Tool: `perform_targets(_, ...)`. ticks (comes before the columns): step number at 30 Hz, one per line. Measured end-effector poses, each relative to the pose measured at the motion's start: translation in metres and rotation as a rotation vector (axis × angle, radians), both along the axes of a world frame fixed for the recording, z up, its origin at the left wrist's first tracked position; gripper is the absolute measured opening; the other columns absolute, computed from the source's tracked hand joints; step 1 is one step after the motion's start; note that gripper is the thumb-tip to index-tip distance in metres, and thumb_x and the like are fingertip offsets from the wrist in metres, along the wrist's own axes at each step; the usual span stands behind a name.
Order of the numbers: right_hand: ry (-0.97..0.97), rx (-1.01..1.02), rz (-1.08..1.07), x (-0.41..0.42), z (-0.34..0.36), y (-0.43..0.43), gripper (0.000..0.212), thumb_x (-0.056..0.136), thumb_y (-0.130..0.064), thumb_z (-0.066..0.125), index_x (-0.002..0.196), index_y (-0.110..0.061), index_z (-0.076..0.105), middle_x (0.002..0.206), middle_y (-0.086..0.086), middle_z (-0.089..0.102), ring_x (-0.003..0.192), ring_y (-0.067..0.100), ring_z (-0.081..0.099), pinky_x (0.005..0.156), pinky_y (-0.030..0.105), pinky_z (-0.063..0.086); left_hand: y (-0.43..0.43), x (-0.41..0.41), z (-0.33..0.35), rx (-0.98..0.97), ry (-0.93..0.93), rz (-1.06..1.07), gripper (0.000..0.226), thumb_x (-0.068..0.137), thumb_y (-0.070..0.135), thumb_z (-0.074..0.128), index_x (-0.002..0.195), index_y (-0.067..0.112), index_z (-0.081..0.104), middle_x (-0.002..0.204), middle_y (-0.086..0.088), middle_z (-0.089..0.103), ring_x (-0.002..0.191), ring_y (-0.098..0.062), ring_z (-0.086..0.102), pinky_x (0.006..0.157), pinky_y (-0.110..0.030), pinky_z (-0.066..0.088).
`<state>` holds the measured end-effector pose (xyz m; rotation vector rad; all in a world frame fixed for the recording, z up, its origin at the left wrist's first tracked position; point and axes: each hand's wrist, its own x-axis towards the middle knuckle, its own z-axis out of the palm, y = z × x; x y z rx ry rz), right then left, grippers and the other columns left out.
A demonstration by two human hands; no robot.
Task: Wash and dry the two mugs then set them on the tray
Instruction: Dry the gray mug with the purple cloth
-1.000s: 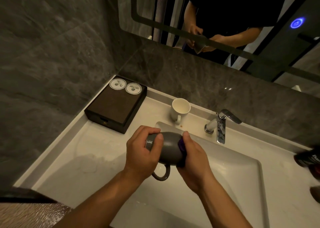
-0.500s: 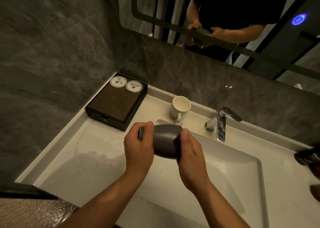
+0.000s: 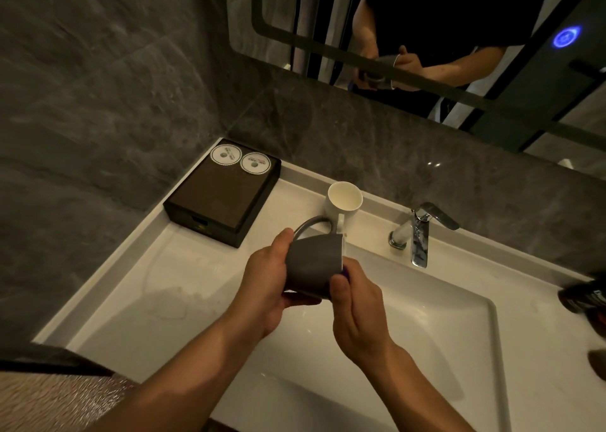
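Over the sink point(image 3: 442, 326), the left hand point(image 3: 262, 287) and right hand point(image 3: 357, 310) hold a grey mug point(image 3: 313, 264) on its side (handle up). A white mug point(image 3: 342, 202) stands upright near the tabletop's point(image 3: 196, 284) back edge.

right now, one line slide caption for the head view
Both hands hold a grey mug on its side over the sink; white mug waits behind.

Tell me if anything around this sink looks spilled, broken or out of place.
Nothing broken. A faint wet patch marks the counter left of the basin. The white mug stands upright; the grey mug is held tilted over the sink by both hands.
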<state>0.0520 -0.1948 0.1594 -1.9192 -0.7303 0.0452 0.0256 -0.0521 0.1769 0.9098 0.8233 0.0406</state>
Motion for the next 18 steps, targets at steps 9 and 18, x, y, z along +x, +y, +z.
perform_targets(9, 0.624, 0.294, -0.127, 0.011, 0.028, 0.003, 0.041, 0.098, -0.061, 0.038, 0.093, -0.041, 0.074, 0.094, -0.006, 0.075, 0.09, 0.015, 0.071, 0.077, 0.031, 0.054, -0.009, -0.019, -0.02, 0.905, -0.447, -0.023, 0.018, 0.099, 0.049, 0.052, 0.113, 0.037, 0.054, 0.111, 0.006, 0.065, 0.092, -0.003, 0.073, 0.063, -0.012, 0.058)
perform_targets(18, 0.583, 0.044, -0.021, 0.045, 0.036, -0.014, 0.046, 0.095, -0.071, 0.042, 0.086, -0.04, 0.075, 0.082, -0.008, 0.075, 0.076, 0.01, 0.07, 0.066, 0.019, 0.053, 0.006, -0.021, -0.01, 0.519, -0.344, -0.292, 0.064, 0.078, 0.092, 0.042, 0.111, 0.046, 0.072, 0.108, 0.01, 0.074, 0.101, -0.021, 0.074, 0.079, -0.031, 0.064)
